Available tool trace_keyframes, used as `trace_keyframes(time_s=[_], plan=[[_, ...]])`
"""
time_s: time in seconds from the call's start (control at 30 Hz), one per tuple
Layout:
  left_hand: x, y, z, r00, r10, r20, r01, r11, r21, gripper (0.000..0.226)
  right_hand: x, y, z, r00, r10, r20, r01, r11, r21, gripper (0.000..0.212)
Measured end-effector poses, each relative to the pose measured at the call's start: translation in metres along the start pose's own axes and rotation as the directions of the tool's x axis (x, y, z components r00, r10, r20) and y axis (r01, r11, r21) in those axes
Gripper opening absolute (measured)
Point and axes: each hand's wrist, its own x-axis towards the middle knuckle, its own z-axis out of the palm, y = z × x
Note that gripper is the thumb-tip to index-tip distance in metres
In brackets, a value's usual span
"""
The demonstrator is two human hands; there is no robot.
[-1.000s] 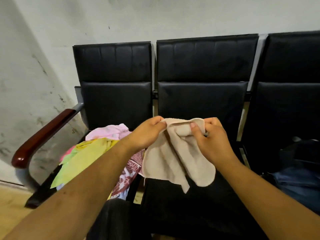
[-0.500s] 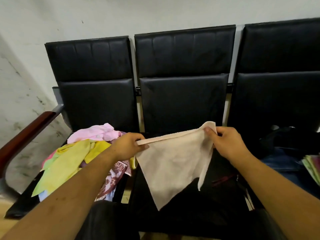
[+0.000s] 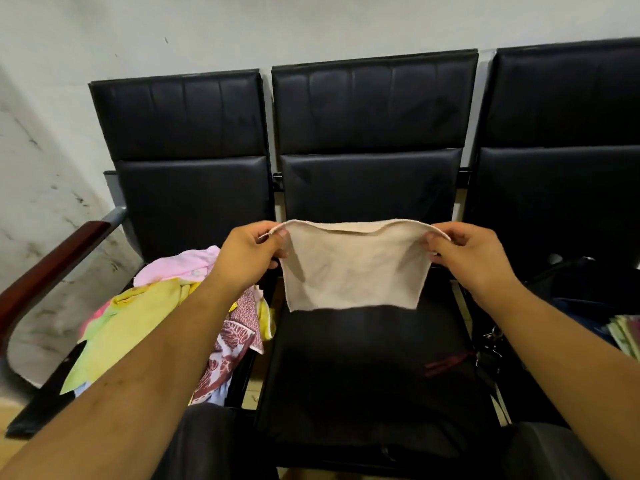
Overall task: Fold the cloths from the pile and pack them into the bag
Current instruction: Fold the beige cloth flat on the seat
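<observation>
**Soft indoor light, wide-angle bend at the edges**

Even, diffuse light comes from above. The white wall [image 3: 311,22] is bright, and the black chair backs [image 3: 370,109] carry a dull sheen near the top. The beige cloth [image 3: 349,271] is evenly lit, with soft shadows by its upper corners. The middle seat [image 3: 363,358] is dim. Chair lines bow toward the frame edges, and the left forearm [image 3: 138,393] at lower left looks soft.

head view | forward and down | near | facing black seats [image 3: 370,368]
</observation>
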Motion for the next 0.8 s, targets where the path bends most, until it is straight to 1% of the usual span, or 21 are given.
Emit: trace_keyframes(time_s=[0.07,0.17,0.23,0.3,0.4,0.5,0.53,0.6,0.63,0.73,0.8], plan=[[-0.006,0.003,-0.005,0.999,0.009,0.049,-0.011,0.999,0.033,0.018,-0.010,-0.006,-0.004,0.999,-0.022,0.034,0.023,1.000,-0.014,0.010],[-0.018,0.003,-0.016,0.983,-0.021,0.184,-0.003,0.992,0.129,0.017,-0.026,-0.010,-0.013,0.989,-0.045,0.143,0.064,0.989,-0.131,0.016],[-0.025,0.004,-0.023,0.962,-0.046,0.270,0.018,0.994,0.106,0.018,-0.033,-0.011,-0.020,0.978,-0.048,0.203,0.079,0.986,-0.148,0.020],[-0.028,0.004,-0.027,0.945,-0.076,0.318,0.052,0.995,0.081,0.022,-0.035,-0.008,-0.025,0.979,-0.040,0.200,0.071,0.987,-0.147,0.022],[-0.023,-0.003,-0.024,0.935,-0.121,0.334,0.085,0.989,0.120,0.030,-0.032,0.003,-0.026,0.982,0.010,0.190,0.028,0.980,-0.196,0.022],[-0.009,-0.019,-0.014,0.937,-0.130,0.323,0.053,0.970,0.237,0.025,-0.019,0.017,-0.016,0.977,0.105,0.187,-0.053,0.964,-0.260,0.017],[-0.003,-0.023,-0.010,0.943,-0.124,0.308,0.048,0.969,0.243,0.021,-0.013,0.020,-0.011,0.975,0.129,0.179,-0.080,0.964,-0.255,0.016],[0.013,-0.028,-0.002,0.967,-0.104,0.233,0.069,0.986,0.153,0.015,0.002,0.023,0.000,0.977,0.151,0.148,-0.122,0.975,-0.184,0.014],[0.020,-0.028,0.001,0.978,-0.091,0.189,0.075,0.993,0.089,0.013,0.011,0.023,0.005,0.983,0.135,0.122,-0.118,0.983,-0.138,0.013],[0.042,-0.019,0.004,0.998,-0.028,0.059,0.033,0.996,-0.081,0.013,0.035,0.016,0.011,0.999,0.024,0.030,-0.022,0.997,-0.068,0.016],[0.049,-0.013,0.001,1.000,0.016,-0.007,-0.017,0.990,-0.138,0.015,0.042,0.005,0.012,0.999,-0.050,-0.017,0.049,0.998,-0.048,0.020]])
